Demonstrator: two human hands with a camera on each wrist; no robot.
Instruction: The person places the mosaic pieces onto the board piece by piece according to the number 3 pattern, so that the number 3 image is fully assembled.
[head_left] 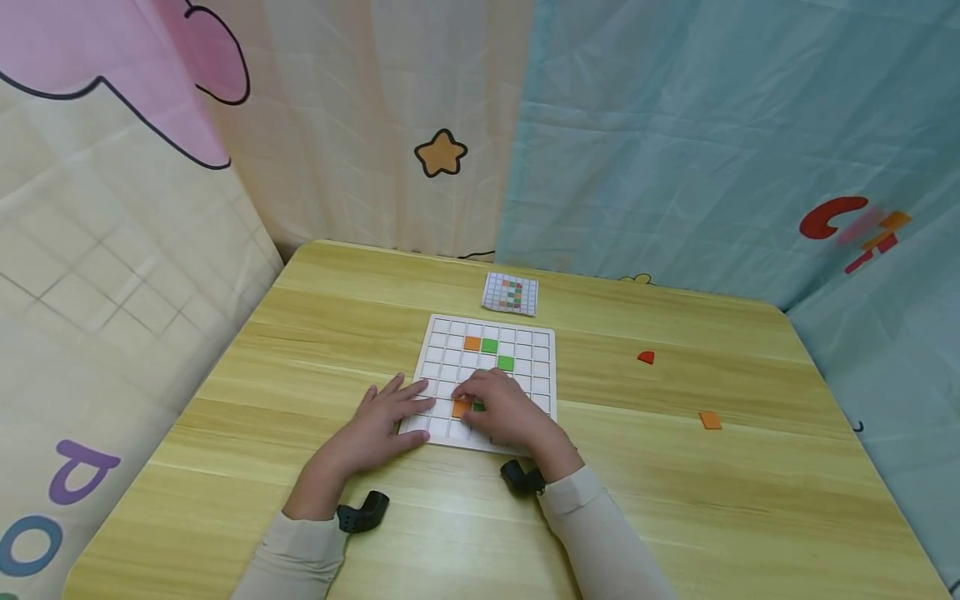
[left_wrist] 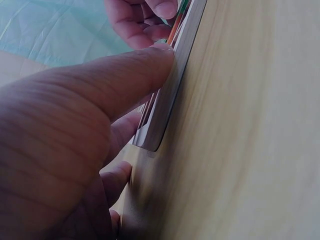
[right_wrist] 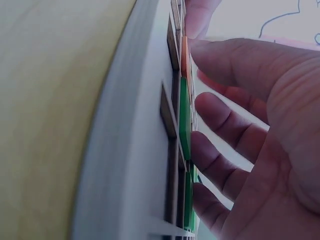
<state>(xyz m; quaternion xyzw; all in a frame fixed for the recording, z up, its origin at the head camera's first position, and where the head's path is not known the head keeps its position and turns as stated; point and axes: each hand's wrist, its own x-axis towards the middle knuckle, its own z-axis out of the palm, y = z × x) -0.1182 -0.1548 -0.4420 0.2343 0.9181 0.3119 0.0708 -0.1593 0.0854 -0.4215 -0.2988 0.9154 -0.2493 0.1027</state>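
A white grid board [head_left: 442, 373] lies on the table, with orange and green square tiles set in some cells. My left hand [head_left: 381, 422] is spread over the board's left side, its thumb at the near edge; the left wrist view shows that thumb [left_wrist: 135, 75] against the rim. Over the lower middle of the board is my right hand [head_left: 504, 407], fingers bent loosely. In the right wrist view its thumb touches or nearly touches an orange tile [right_wrist: 185, 57], and fingertips lie close to the green tiles [right_wrist: 184, 117]. The right hand covers several cells.
Behind the board lies a small printed card [head_left: 510, 293] with a coloured grid pattern. To the right, a red quarter-round piece [head_left: 647, 357] and a loose orange tile [head_left: 709, 421] lie on the wooden table [head_left: 622, 492]. Printed curtains stand around the table's far sides.
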